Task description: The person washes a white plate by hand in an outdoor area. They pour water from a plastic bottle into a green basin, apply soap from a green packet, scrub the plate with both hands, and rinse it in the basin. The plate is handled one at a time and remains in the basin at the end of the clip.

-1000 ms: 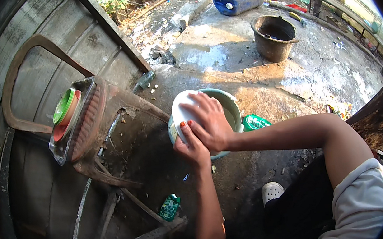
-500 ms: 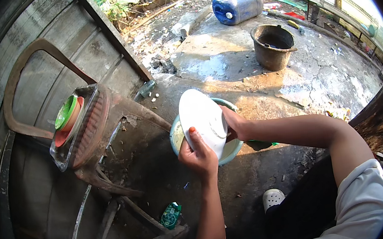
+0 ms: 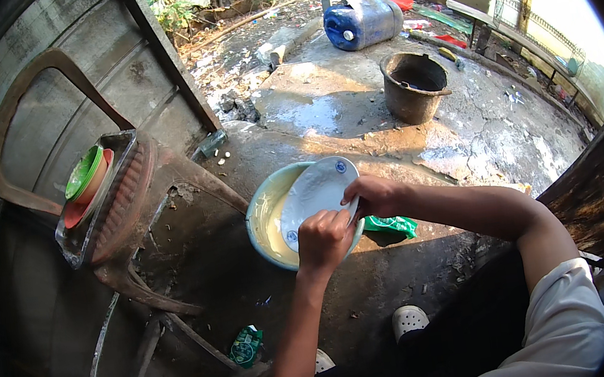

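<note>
A white plate (image 3: 314,193) is tilted over a pale green basin (image 3: 260,212) holding cloudy, soapy water. My right hand (image 3: 372,196) grips the plate's right rim. My left hand (image 3: 323,238) presses on the plate's lower face, fingers closed; whether it holds a sponge or cloth I cannot tell. The basin sits on wet concrete ground just in front of me.
An overturned brown plastic chair (image 3: 124,210) lies to the left, with a tray of green and orange bowls (image 3: 86,181) against it. A dark bucket (image 3: 414,84) and blue jerrycan (image 3: 361,23) stand farther off. A green packet (image 3: 391,224) lies beside the basin, another (image 3: 246,346) near my feet.
The plate has been turned and lowered over the basin. My left hand moved from its lower edge onto its face, and my right hand shifted from its top to the right rim.
</note>
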A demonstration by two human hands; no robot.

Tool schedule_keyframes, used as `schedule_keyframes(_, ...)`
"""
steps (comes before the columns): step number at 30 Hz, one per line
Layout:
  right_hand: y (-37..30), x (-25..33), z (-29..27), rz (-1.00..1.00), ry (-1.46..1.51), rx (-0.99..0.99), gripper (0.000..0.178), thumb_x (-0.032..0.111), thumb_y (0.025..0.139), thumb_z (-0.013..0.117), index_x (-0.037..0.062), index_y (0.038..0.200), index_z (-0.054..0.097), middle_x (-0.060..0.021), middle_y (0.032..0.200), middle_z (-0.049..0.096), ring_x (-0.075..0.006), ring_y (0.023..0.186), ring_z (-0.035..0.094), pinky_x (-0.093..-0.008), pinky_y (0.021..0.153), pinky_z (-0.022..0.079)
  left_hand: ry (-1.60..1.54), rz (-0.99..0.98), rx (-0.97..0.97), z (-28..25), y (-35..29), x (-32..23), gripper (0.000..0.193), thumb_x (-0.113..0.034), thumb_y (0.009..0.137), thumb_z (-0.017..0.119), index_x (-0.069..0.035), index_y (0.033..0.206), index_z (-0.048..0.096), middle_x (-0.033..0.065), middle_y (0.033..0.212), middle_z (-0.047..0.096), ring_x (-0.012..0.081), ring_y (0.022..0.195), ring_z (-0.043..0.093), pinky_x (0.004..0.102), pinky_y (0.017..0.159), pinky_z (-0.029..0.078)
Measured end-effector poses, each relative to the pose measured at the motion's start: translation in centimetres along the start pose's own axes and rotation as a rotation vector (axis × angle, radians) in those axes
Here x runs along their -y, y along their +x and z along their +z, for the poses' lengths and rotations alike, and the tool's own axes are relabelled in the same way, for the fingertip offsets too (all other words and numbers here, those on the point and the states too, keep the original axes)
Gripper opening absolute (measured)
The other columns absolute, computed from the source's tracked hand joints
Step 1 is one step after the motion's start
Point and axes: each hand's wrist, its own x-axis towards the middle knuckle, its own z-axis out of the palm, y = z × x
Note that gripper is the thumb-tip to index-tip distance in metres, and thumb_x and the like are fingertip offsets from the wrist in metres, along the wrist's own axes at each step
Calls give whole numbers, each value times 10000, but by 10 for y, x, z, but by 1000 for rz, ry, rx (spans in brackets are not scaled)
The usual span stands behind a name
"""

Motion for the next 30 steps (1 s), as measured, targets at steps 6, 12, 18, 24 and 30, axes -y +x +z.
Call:
schedule_keyframes(6, -8, -35, -20, -774, -611, -93, 347, 95, 869, 712, 3, 1164, 555, -142, 993, 635, -276, 855, 677, -358, 745, 608, 1, -217, 205, 17, -14, 50, 748, -648, 931, 533, -55, 1384, 492, 195, 1514, 366, 343, 1404, 357, 482, 1143, 275)
schedule_keyframes(12, -6, -21, 21, 192, 248, -295, 478, 52, 915, 635, -9, 1339, 423, -198, 1068, 637, -321, 945, 691, -425, 845, 624, 246, -403, 318, 43, -27, 62, 786, -512, 1023, 414, -152, 1626, 61, 235, 1665, 11, 374, 1550, 2, 529, 1239, 48)
schedule_keyframes(18, -11, -15, 19, 209, 190, -219, 555, 14, 906, 651, 4, 1395, 389, -224, 1155, 635, -320, 969, 693, -424, 808, 616, 19, -298, 322, 51, -31, 64, 753, -487, 1031, 431, -238, 1629, 47, 167, 1682, 13, 322, 1553, 77, 534, 1240, 64)
schedule_keyframes(24, -4, -35, 8, 172, 178, -210, 488, 39, 942, 639, 43, 1392, 450, -167, 1196, 651, -287, 998, 690, -413, 784, 610, 196, -660, 242, 41, -41, 71, 719, -541, 1016, 434, -185, 1606, 229, 292, 1621, 182, 466, 1507, 166, 586, 1205, 167)
schedule_keyframes(30, 5, -37, -4, 10, 199, -235, 450, 71, 965, 632, 38, 1387, 480, -120, 1176, 654, -222, 1007, 664, -395, 800, 594, 117, -281, 222, 59, -52, 50, 641, -403, 1024, 468, -143, 1584, 294, 243, 1628, 217, 402, 1492, 266, 517, 1207, 219)
